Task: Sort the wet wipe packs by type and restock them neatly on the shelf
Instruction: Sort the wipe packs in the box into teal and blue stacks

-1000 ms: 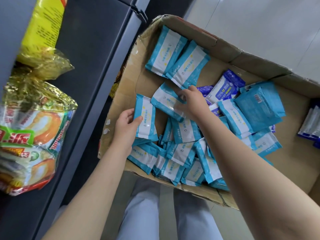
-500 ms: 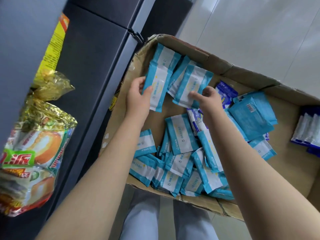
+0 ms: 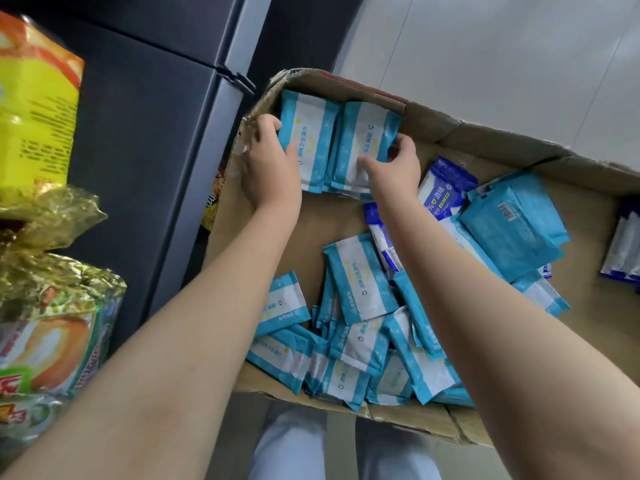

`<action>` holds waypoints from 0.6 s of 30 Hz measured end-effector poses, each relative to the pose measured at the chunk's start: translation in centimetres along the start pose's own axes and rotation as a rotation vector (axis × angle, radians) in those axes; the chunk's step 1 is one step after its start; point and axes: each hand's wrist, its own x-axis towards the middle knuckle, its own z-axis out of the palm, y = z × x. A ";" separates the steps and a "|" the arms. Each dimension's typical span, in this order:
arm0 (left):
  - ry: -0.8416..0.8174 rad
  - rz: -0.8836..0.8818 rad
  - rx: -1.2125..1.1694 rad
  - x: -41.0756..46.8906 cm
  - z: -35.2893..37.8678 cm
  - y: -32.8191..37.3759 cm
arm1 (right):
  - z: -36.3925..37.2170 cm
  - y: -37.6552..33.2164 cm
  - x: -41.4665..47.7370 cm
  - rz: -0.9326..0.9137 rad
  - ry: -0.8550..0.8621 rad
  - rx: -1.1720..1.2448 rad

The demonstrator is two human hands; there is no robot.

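Far left: a yellow snack pack [image 3: 38,109] sits above a gold-foil snack bag [image 3: 52,306]. Both are shelf stock and not part of the task. Next comes the dark shelf upright [image 3: 221,109], just beside the left wall of the cardboard box [image 3: 225,216].

The left hand [image 3: 270,164] is in the box's far-left corner. Its fingers are curled round the outer edge of the left teal stack [image 3: 308,136] and its thumb lies on the top face. That stack touches the right teal stack [image 3: 367,140] along one long edge. Both have their long axis pointing away from the person, toward the far wall. The right hand [image 3: 398,164] grips the right stack from the opposite side, with the thumb on the lower face and the fingers wrapped over the outer edge. The two hands bracket the pair between them.

Nearer the person, under the forearms, lies the loose teal heap [image 3: 360,341]. Its packs overlap and point in all directions. To the right, a dark blue alcohol pack [image 3: 446,188] lies just beside the right wrist, and a face-down teal pack [image 3: 512,230] shows its barcode. More blue-and-white packs [image 3: 623,251] lie at the right edge of the view, partly cut off.

Assessment: sorting is partly done, with one type squared up in the corner and the rest unsorted. The heap lies back toward the body from both hands. The right hand is nearer the dark blue packs, and the left is nearer the shelf. Any pack taken from the heap would need turning to match the stacks' axis.
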 end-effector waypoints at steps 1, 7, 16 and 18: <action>0.007 0.008 0.010 -0.1 0.0 -0.1 | -0.1 0.0 0.1 -0.010 -0.012 -0.022; -0.039 0.057 -0.002 -0.2 0.0 -0.5 | -1.4 0.2 -0.2 -0.046 -0.035 -0.162; -0.371 0.005 -0.119 -11.2 -4.2 -8.6 | -10.4 6.7 -6.4 -0.382 -0.134 -0.545; -0.474 -0.097 0.020 -13.5 -4.7 -11.2 | -11.4 8.4 -8.1 -0.375 -0.133 -0.582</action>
